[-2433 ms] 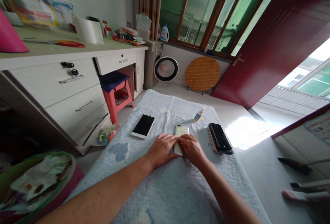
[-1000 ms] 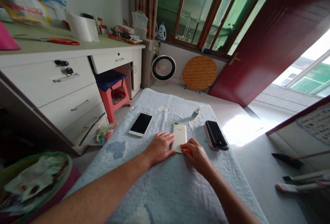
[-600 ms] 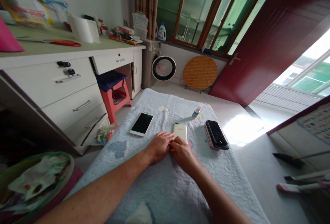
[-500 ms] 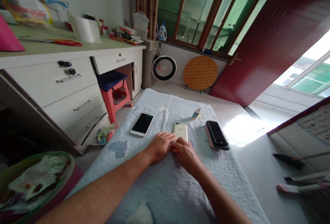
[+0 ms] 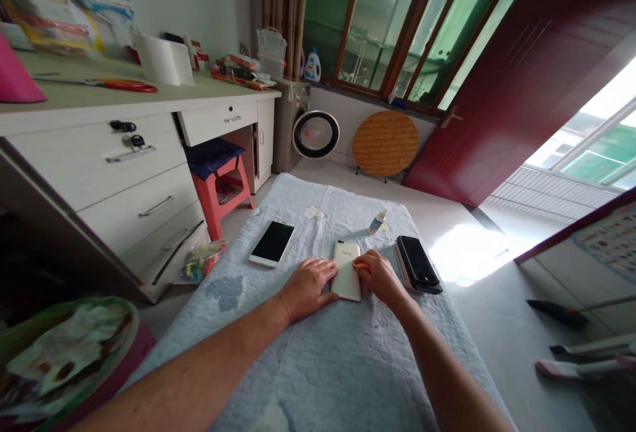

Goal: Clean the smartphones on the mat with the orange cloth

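A pale gold phone (image 5: 346, 279) lies back up on the cloth-covered table, its camera at the far left corner. My left hand (image 5: 309, 285) rests flat, fingers stretched out, with fingertips and thumb against the phone's left edge. At the right edge of the phone, my right hand (image 5: 376, 273) pinches a small orange piece (image 5: 356, 264), mostly hidden by the fingers. Left of both hands lies a white phone (image 5: 272, 244) with a dark screen facing up. A small bottle (image 5: 377, 221) with a light cap stands beyond, and a black phone (image 5: 419, 260) lies on a dark case to the right.
The table's light blue cloth (image 5: 298, 379) is wrinkled. To the left are a white desk (image 5: 124, 183), a red stool (image 5: 211, 203) and a waste bin (image 5: 132, 346). A washing machine (image 5: 291, 130) has its door hanging out. A round wooden tabletop (image 5: 385, 144) leans by the wall.
My right hand has moved from the phone's near end to its right edge, still pinching the orange piece. More of the phone's back now shows. My left hand stays at its left edge.
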